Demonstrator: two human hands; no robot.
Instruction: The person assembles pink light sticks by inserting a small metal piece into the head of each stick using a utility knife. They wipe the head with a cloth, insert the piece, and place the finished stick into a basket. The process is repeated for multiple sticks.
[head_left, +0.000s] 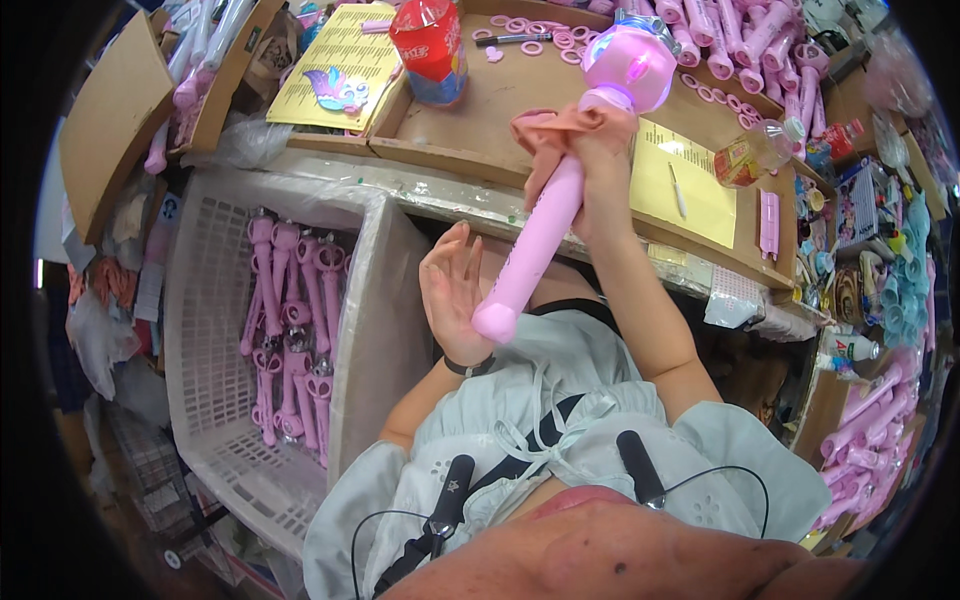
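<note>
My right hand (602, 180) is closed round the upper shaft of a pink toy wand (538, 245), with an orange cloth (553, 140) bunched between hand and wand just below the head. The wand slants from upper right to lower left. Its clear, rounded head (630, 68) glows pink and purple. Beside the wand's rounded lower end is my left hand (452, 290), palm turned toward it and fingers stretched out. Whether that palm touches the wand, I cannot tell.
On the left, a white plastic basket (357, 300) holds several pink wands (290, 330). A cardboard tray (480, 160) on the bench carries a red-labelled bottle (428, 55), pink rings (715, 95), yellow paper (690, 205) with a pen, and a drink bottle (755, 155). More pink parts (870, 430) lie at right.
</note>
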